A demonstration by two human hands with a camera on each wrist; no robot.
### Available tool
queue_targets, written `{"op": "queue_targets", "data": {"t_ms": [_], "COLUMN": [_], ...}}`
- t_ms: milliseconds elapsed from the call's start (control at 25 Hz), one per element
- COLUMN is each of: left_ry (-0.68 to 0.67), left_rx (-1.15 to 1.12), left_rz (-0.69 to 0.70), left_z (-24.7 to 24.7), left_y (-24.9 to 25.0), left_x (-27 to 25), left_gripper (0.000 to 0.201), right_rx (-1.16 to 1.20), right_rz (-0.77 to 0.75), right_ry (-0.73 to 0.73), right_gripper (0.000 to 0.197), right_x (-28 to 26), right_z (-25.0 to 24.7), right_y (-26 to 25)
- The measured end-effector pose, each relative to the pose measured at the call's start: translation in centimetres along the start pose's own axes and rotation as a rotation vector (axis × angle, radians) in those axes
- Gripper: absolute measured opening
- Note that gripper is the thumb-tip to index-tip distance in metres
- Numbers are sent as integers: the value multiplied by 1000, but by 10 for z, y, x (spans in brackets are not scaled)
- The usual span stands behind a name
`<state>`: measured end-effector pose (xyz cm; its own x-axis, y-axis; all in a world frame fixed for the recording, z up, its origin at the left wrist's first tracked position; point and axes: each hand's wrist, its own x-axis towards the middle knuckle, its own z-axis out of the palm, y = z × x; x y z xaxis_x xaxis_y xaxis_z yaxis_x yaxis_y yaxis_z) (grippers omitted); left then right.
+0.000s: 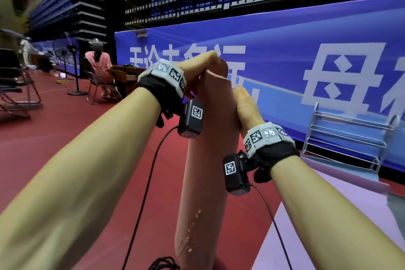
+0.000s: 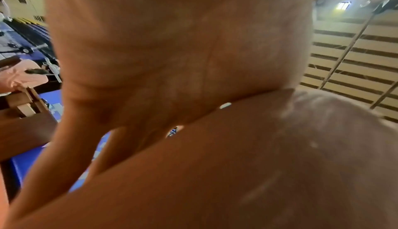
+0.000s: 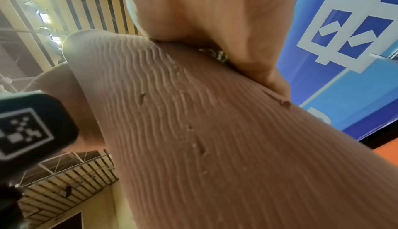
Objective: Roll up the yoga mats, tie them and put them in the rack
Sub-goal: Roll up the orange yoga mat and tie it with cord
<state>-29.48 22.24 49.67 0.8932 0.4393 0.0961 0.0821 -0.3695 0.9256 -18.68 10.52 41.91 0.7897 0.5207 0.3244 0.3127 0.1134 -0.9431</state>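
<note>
A rolled pink yoga mat [image 1: 206, 171] stands upright on the red floor, close in front of me. My left hand [image 1: 198, 68] grips its top end, with fingers curled over the rim. My right hand [image 1: 244, 105] holds the roll's right side just below the top, fingers reaching behind it out of sight. In the left wrist view the palm [image 2: 172, 45] presses on the mat [image 2: 237, 173]. The right wrist view shows the right hand [image 3: 204, 11] lying on the mat's ribbed surface [image 3: 193, 139]. No tie is visible on the roll.
A silver metal rack [image 1: 348, 136] stands at the right against the blue banner wall [image 1: 285, 50]. A purple mat [image 1: 328, 215] lies flat on the floor, lower right. A coiled black cable [image 1: 162, 265] lies by the roll's base. A seated person [image 1: 98, 63], fan and chairs [image 1: 13, 85] are far left.
</note>
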Motion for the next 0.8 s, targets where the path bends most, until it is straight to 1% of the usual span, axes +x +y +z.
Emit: {"op": "queue_targets", "data": {"t_ms": [40, 80, 120, 160, 200, 280, 440, 560, 600, 680, 800], "left_ry": [-7, -12, -13, -2, -10, -54, -31, -67, -79, -64, 4], "left_rx": [7, 6, 18, 32, 38, -20, -90, -87, -75, -61, -140], "left_rz": [-1, -4, -5, -5, -13, -33, -100, -191, -220, -257, -264], "left_z": [0, 0, 1, 1, 1, 6, 11, 27, 33, 41, 42], "left_y": [4, 6, 5, 1, -6, -21, -43, -75, -89, -117, -137], "left_x": [-4, -6, -9, -8, -5, -3, 6, 15, 18, 26, 39], "left_gripper": [52, 43, 30, 26, 32, 37, 28, 8, 6, 17, 19], "right_rx": [20, 66, 133, 178, 199, 192, 133, 146, 155, 141, 148], "right_rz": [24, 72, 123, 159, 182, 209, 220, 270, 287, 293, 287], "right_ry": [-24, -46, -77, -106, -130, -160, -157, -163, -152, -125, -52], "right_gripper": [28, 33, 41, 49, 53, 41, 15, 29, 28, 27, 34], "right_x": [-2, -4, -6, -5, -2, 1, 3, -1, -2, -6, -3], "right_z": [-1, -2, -5, -8, -11, -10, -3, -5, -4, 3, 9], "right_y": [-1, -3, -5, -8, -12, -17, -8, 30, 46, 75, 98]}}
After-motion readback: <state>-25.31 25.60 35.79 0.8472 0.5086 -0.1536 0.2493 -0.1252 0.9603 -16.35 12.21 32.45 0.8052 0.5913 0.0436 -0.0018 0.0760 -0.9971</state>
